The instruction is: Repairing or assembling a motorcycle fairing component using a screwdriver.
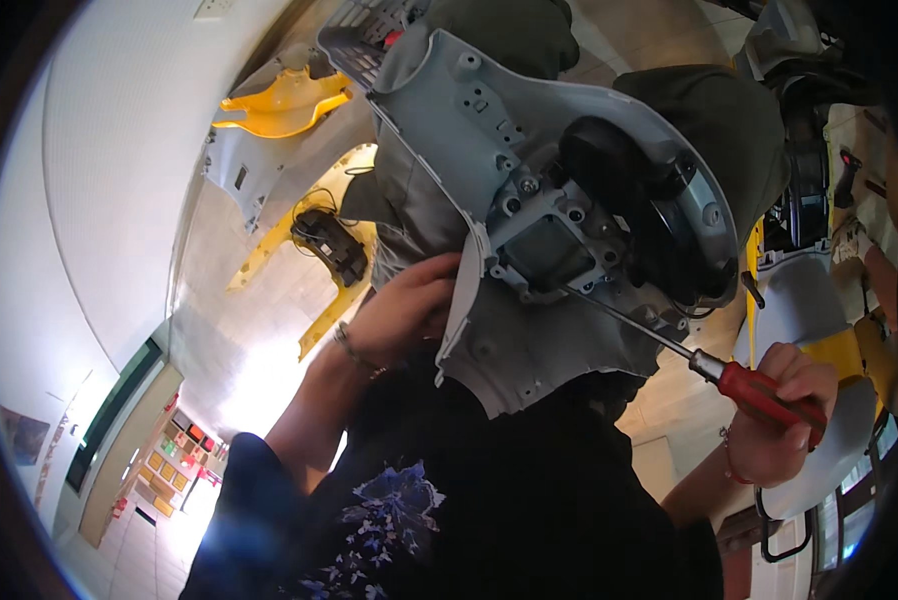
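A large grey plastic scooter body panel [489,170] rests on my lap, inner side up, with a black round lamp unit [649,215] and a square bracket [544,250] mounted in it. My left hand [404,310] grips the panel's left edge. My right hand [784,415] is closed around the red handle of a screwdriver [759,392]. Its long metal shaft runs up-left, and its tip sits at a screw point just below the square bracket.
Yellow scooter panels [284,100] and a black part with wires [329,245] lie on the tiled floor to the left. Another grey panel [244,170] lies beside them. A scooter frame with yellow and grey parts [819,300] stands at the right.
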The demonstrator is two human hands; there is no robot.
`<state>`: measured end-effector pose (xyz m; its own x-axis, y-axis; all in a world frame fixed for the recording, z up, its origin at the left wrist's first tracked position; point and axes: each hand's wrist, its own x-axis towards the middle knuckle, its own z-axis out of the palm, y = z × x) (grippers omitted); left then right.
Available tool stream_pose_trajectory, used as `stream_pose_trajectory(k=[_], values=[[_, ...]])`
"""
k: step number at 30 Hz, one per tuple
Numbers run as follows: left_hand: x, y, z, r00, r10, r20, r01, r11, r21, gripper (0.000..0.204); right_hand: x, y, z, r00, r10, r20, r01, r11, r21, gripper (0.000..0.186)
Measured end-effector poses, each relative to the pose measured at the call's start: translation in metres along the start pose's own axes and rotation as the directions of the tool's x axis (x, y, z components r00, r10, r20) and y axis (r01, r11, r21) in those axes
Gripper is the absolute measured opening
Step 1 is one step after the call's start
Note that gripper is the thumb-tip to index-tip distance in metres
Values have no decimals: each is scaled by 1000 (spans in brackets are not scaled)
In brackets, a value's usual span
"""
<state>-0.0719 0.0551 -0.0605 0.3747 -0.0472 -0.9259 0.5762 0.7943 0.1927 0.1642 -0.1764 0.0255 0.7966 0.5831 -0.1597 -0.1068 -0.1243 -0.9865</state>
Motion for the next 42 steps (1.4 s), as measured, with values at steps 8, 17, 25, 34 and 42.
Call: stream_pose_trajectory(k=[8,17,25,34,42], values=[[11,9,3,993,-53,106,80,960,-268,31,8,6,-11,977,-113,179,127,990,-65,43],[-1,10,18,982,186,34,-176,963,-203,36,17,30,12,877,-142,459,202,976,-84,35],[-8,42,26,923,384,-5,-381,914,-141,32,-18,51,68,973,-70,218,84,995,-54,16],[1,112,-14,921,380,-88,-387,918,-89,32,-2,35,139,996,-65,57,60,994,91,4],[8,142,10,775,628,-63,-604,767,218,30,2,42,165,990,-16,144,-10,984,180,6]])
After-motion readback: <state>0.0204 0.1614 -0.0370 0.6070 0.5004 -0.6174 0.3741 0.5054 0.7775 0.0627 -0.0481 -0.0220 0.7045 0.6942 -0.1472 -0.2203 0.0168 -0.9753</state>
